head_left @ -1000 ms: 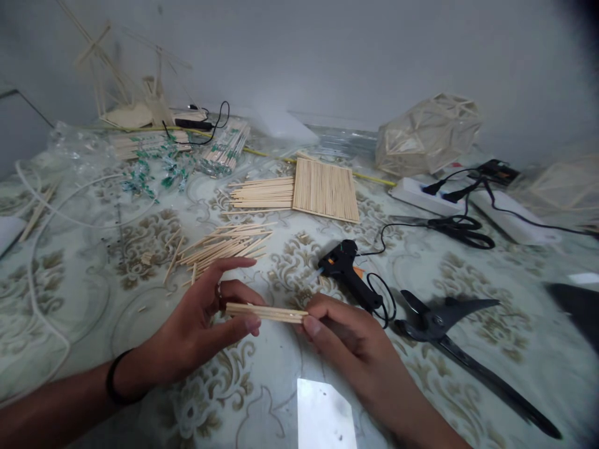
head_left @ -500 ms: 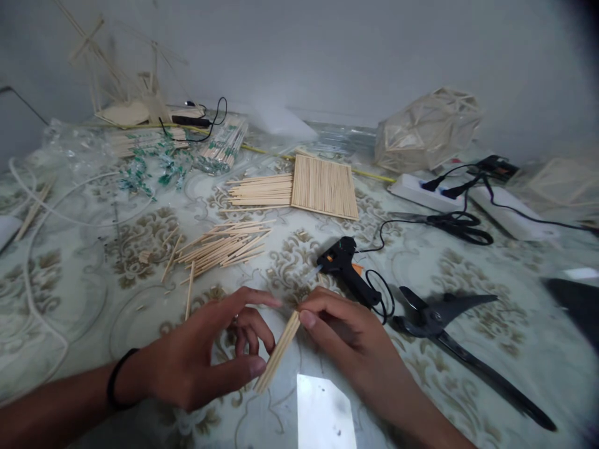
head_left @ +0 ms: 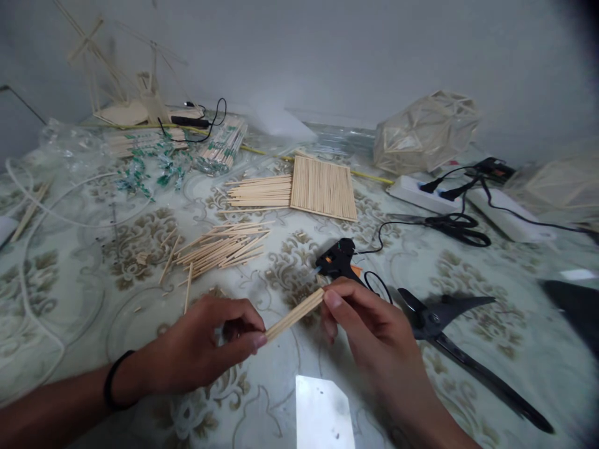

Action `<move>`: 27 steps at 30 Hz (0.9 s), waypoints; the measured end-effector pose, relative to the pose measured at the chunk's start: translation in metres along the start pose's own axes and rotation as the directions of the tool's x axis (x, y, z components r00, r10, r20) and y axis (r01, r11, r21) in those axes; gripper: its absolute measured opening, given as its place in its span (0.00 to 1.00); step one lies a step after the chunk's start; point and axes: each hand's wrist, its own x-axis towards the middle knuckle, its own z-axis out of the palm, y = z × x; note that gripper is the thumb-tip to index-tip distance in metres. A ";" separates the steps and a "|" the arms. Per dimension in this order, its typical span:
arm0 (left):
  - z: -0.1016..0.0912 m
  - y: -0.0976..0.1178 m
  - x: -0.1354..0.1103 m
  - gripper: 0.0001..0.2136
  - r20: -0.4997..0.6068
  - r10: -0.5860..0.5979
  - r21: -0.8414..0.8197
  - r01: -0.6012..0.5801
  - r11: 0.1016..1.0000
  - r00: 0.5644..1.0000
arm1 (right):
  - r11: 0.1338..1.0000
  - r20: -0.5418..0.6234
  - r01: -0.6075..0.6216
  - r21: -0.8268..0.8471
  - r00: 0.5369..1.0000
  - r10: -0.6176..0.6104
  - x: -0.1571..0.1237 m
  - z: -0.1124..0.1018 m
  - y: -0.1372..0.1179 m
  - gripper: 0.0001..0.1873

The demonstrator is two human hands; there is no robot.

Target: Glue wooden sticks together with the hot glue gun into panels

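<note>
A small bundle of wooden sticks (head_left: 294, 315) is stretched between my hands above the patterned table cover, slanting up to the right. My left hand (head_left: 219, 340) pinches its lower end between thumb and fingers; a dark band circles that wrist. The upper end sits in the grip of my right hand (head_left: 369, 330). Just beyond my right hand lies a black glue gun (head_left: 337, 257), its handle partly hidden. A loose pile of cut sticks (head_left: 222, 249) spreads out past my left hand.
Behind are a square stick panel (head_left: 324, 188) and a row of sticks (head_left: 259, 190). Black pruning shears (head_left: 437, 321) lie at right, with scissors (head_left: 461, 227) and a power strip (head_left: 423, 194) farther back. Wrapped stick packs (head_left: 222, 143) and a stick-frame model (head_left: 428, 131) stand near the wall.
My left hand has closed on the lower end of the bundle. The bundle has turned flatter, and my right hand has moved right and slightly up with its end.
</note>
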 end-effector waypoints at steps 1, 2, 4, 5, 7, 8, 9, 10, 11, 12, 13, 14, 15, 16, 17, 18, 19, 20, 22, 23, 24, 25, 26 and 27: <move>0.000 0.000 0.001 0.13 0.003 -0.009 0.003 0.009 1.000 1.000 | 1.000 0.004 -0.007 0.021 1.000 0.007 0.000 0.000 -0.001 0.16; 0.000 0.000 0.002 0.13 0.002 -0.021 0.006 0.021 1.000 1.000 | 0.999 0.011 -0.022 0.048 1.000 0.022 0.000 0.001 -0.001 0.16; -0.001 -0.001 0.004 0.12 -0.018 -0.062 0.022 0.062 0.998 0.998 | 0.991 0.038 -0.061 0.117 0.998 0.057 0.000 0.001 -0.002 0.16; -0.001 -0.001 0.004 0.12 -0.034 -0.082 0.030 0.083 0.996 0.996 | 0.985 0.057 -0.080 0.153 0.996 0.072 0.000 0.002 -0.002 0.15; -0.001 -0.002 0.004 0.11 -0.055 -0.114 0.029 0.116 0.993 0.992 | 0.969 0.088 -0.106 0.223 0.992 0.088 0.001 0.003 0.000 0.13; -0.001 -0.002 0.003 0.11 -0.058 -0.126 0.017 0.127 0.992 0.990 | 0.959 0.100 -0.116 0.258 0.991 0.093 0.002 0.003 0.001 0.12; -0.001 -0.002 0.003 0.12 -0.054 -0.133 -0.003 0.134 0.991 0.990 | 0.948 0.109 -0.124 0.292 0.989 0.096 0.003 0.003 0.003 0.11; -0.001 -0.002 0.003 0.12 -0.047 -0.138 -0.027 0.137 0.990 0.989 | 0.939 0.115 -0.133 0.317 0.988 0.101 0.003 0.003 0.005 0.10; -0.001 -0.003 0.003 0.13 -0.042 -0.142 -0.052 0.140 0.989 0.989 | 0.933 0.119 -0.140 0.332 0.987 0.106 0.003 0.003 0.006 0.09; -0.001 -0.004 0.002 0.13 -0.040 -0.142 -0.073 0.139 0.988 0.989 | 0.929 0.123 -0.144 0.341 0.987 0.107 0.003 0.002 0.008 0.08; -0.001 -0.004 0.002 0.13 -0.043 -0.142 -0.087 0.138 0.987 0.989 | 0.929 0.125 -0.143 0.342 0.986 0.106 0.003 0.001 0.009 0.08; -0.001 -0.005 0.002 0.14 -0.046 -0.143 -0.097 0.138 0.986 0.989 | 0.930 0.126 -0.138 0.340 0.987 0.100 0.002 0.001 0.010 0.08; -0.001 -0.006 0.002 0.14 -0.046 -0.145 -0.103 0.140 0.985 0.988 | 0.933 0.127 -0.130 0.335 0.988 0.092 0.002 0.000 0.010 0.09; -0.001 -0.007 0.001 0.14 -0.041 -0.147 -0.106 0.142 0.984 0.988 | 0.937 0.128 -0.122 0.326 0.988 0.084 0.002 -0.001 0.010 0.10; -0.001 -0.007 0.001 0.13 -0.037 -0.146 -0.111 0.141 0.984 0.989 | 0.942 0.129 -0.113 0.316 0.989 0.076 0.002 -0.002 0.010 0.11; -0.001 -0.007 0.001 0.13 -0.031 -0.145 -0.116 0.140 0.983 0.989 | 0.946 0.129 -0.109 0.304 0.989 0.072 0.002 -0.003 0.010 0.11; -0.001 -0.008 0.001 0.13 -0.025 -0.141 -0.124 0.137 0.983 0.990 | 0.950 0.130 -0.111 0.292 0.989 0.076 0.002 -0.004 0.010 0.11; -0.001 -0.008 0.001 0.13 -0.023 -0.136 -0.132 0.132 0.982 0.990 | 0.952 0.131 -0.116 0.282 0.988 0.081 0.002 -0.005 0.010 0.11; 0.000 -0.007 0.001 0.13 -0.029 -0.128 -0.142 0.123 0.982 0.991 | 0.953 0.130 -0.130 0.272 0.987 0.097 0.003 -0.006 0.009 0.09; 0.000 -0.007 0.002 0.13 -0.034 -0.130 -0.145 0.123 0.982 0.991 | 0.953 0.131 -0.133 0.272 0.986 0.101 0.003 -0.006 0.008 0.09; -0.001 -0.006 0.002 0.12 -0.037 -0.134 -0.149 0.127 0.981 0.990 | 0.953 0.130 -0.134 0.272 0.986 0.102 0.004 -0.006 0.007 0.09; -0.001 -0.006 0.002 0.12 -0.041 -0.139 -0.158 0.131 0.979 0.989 | 0.953 0.128 -0.130 0.275 0.987 0.098 0.004 -0.006 0.006 0.08; -0.001 -0.005 0.003 0.12 -0.041 -0.146 -0.172 0.137 0.975 0.988 | 0.953 0.126 -0.127 0.276 0.987 0.095 0.004 -0.006 0.005 0.08; -0.002 -0.005 0.003 0.13 -0.040 -0.153 -0.189 0.143 0.972 0.987 | 0.953 0.124 -0.124 0.278 0.988 0.092 0.003 -0.006 0.003 0.07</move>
